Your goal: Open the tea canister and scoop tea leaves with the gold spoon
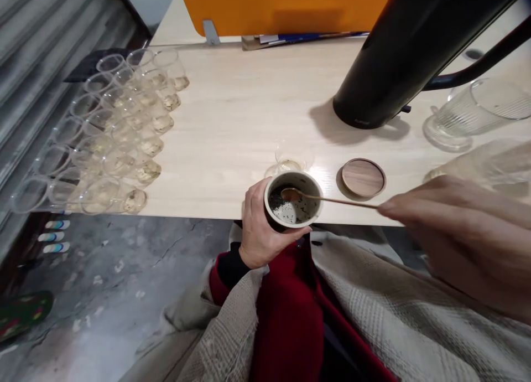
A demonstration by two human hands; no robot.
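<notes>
My left hand grips a small round canister at the near edge of the pale wooden table; dark loose leaves lie inside it. My right hand pinches the end of a thin wooden spoon, whose bowl dips into the canister. A round wooden lid lies flat on the table just right of the canister. A small clear glass cup stands right behind the canister.
Several rows of small clear glasses cover the table's left end. A black kettle stands at the back right, with a ribbed glass pitcher beside it. An orange divider closes the far edge. Grey floor lies below left.
</notes>
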